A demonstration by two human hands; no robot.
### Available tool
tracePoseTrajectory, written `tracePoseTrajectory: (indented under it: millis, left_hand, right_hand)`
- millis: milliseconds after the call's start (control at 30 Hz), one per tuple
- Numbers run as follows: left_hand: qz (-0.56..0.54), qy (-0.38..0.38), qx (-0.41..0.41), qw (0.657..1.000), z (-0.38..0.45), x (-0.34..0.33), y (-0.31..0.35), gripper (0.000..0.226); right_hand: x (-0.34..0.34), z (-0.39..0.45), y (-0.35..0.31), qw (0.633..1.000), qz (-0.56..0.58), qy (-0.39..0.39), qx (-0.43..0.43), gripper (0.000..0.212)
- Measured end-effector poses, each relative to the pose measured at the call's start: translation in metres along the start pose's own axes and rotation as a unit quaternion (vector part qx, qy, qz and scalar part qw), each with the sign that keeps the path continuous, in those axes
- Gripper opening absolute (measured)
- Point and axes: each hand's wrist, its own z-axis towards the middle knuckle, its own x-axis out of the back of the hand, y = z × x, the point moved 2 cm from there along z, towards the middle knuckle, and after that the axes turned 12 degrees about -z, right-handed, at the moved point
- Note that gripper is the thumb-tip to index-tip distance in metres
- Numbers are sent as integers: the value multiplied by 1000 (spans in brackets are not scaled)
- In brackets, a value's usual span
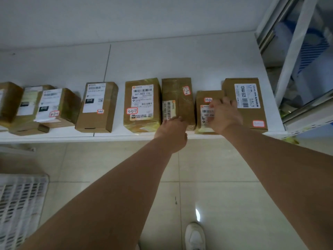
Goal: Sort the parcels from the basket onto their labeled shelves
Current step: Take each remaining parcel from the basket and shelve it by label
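- White shelf [180, 58] against a pale wall carries a row of brown cardboard parcels; below it, tiled floor, and at 8 o'clock from my view the white slatted basket [19, 204]
- My right hand [223, 116] lies over the small parcel [202, 98] marked 3-3-10, fingers spread across its top and shipping label; whether they curl over its far edge I cannot tell
- My left hand [173, 131] is at the near bottom corner of the taped parcel [177, 98] just at 9 o'clock of the small one; fingers look bent against the cardboard, though the grip itself is hidden
- I judge the small parcel light and stiff, with tape making its faces a bit slick; best taken by its two side walls, not by the label
- It sits tight: the taped parcel touches or nearly touches it at 9 o'clock, and the large box [246, 112] with the 12V4A label crowds it at 3 o'clock, so finger room is scarce
- Further at 9 o'clock stands the 3-3-7 parcel [142, 105], then more boxes; a metal-framed rack [295, 56] closes the shelf end at 2 o'clock
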Motion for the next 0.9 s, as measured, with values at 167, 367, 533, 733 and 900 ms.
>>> tracePoseTrajectory:
  millis: [167,367,533,733,900]
  left_hand:
    - [-53,22,-3,998,-21,15,-12,36]
    - [-45,81,39,995,-71,34,-62,34]
    - [-18,113,98,989,-158,41,-145,34]
    - [-37,103,191,975,-303,43,-285,36]
    - [-64,126,289,947,-430,48,-392,43]
  right_hand:
    - [6,-12,-22,997,-70,34,-25,46]
    - [13,-50,-99,994,-58,67,58,38]
    - [10,-99,-207,983,-81,71,150,39]
    - [-16,-185,-380,954,-108,25,277,35]
    - [-34,-269,-541,919,-122,9,376,38]
